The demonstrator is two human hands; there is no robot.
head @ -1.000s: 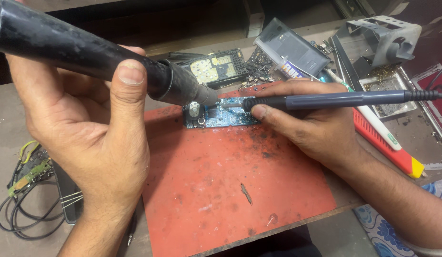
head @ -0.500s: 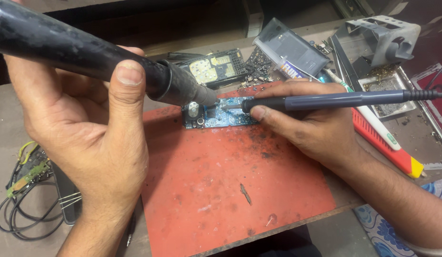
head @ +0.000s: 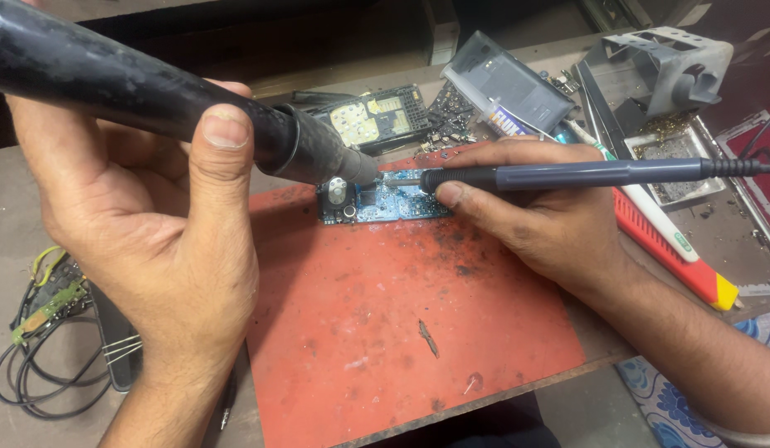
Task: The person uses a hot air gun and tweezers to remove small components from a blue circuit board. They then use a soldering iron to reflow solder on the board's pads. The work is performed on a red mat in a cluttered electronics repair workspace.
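Plainly thin, stiff and fragile: small blue circuit board [head: 383,202], lying flat at far edge of red mat [head: 402,332]; best steadied by bare edges, off its components. Closed around thick black hot-air wand [head: 153,91], nozzle just above board: left hand [head: 144,241]. Pinching slim soldering iron [head: 567,175], tip at board: right hand [head: 534,216]. Beyond, phone parts [head: 377,120].
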